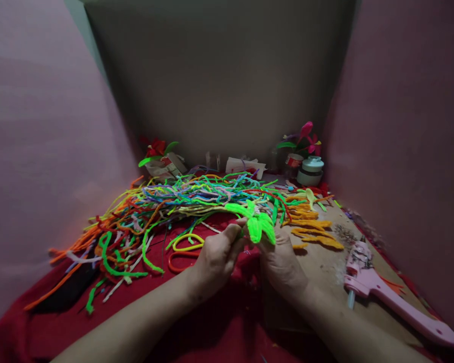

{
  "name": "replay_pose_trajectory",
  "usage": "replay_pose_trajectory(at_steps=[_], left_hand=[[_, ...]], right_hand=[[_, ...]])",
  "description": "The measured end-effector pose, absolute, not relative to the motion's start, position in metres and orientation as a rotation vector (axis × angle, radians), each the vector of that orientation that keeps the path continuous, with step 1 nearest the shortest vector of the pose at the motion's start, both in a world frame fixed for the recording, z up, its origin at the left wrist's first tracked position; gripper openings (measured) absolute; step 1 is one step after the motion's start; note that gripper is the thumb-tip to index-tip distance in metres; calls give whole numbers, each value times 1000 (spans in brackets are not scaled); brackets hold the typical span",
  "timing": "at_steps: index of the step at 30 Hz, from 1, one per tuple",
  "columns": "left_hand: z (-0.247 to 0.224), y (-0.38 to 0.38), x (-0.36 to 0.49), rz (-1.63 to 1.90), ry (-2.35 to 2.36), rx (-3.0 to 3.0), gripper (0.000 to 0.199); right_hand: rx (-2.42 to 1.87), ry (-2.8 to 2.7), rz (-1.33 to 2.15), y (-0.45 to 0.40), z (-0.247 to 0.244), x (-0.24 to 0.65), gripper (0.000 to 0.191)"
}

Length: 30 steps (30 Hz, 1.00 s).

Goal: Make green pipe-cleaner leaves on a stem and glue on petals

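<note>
A bright green fuzzy flower point(258, 226) with several petals is held up between my two hands, over the front middle of the table. My left hand point(218, 254) has its fingers pinched together at the flower's left side, around its base. My right hand point(282, 262) is closed just below and behind the petals, which hide its fingertips. Close behind the hands lies a large tangled pile of coloured pipe cleaners point(196, 194). Scissors with yellow and red handles point(187, 244) rest beside my left hand.
Orange fuzzy pieces point(318, 232) lie on a brown board point(325, 267) at the right, near a pink glue gun point(393, 302). Behind the pile stand a pale green jar point(310, 171), red flowers point(157, 147) and pink flowers point(310, 138). Pink walls flank both sides.
</note>
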<state>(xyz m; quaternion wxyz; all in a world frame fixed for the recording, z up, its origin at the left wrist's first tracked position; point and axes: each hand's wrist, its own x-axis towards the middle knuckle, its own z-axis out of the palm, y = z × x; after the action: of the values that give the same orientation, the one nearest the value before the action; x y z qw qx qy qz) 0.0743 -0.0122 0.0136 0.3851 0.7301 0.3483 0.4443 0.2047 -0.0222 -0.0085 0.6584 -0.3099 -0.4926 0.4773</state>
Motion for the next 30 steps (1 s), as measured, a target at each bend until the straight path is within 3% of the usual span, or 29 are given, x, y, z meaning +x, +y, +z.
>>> replay_pose_trajectory(at_steps=[6, 10, 14, 30], left_hand=[[18, -13, 74, 1026, 824, 1571, 27], [23, -14, 74, 880, 696, 1258, 22], [20, -10, 72, 796, 515, 1077, 19], [-2, 7, 53, 475, 234, 947, 19]], right_hand=[[-692, -1179, 1132, -30, 5, 202, 21], [-640, -1125, 1106, -27, 0, 204, 14], [-619, -1166, 1143, -25, -3, 209, 21], [-539, -1208, 1398, -35, 12, 206, 13]])
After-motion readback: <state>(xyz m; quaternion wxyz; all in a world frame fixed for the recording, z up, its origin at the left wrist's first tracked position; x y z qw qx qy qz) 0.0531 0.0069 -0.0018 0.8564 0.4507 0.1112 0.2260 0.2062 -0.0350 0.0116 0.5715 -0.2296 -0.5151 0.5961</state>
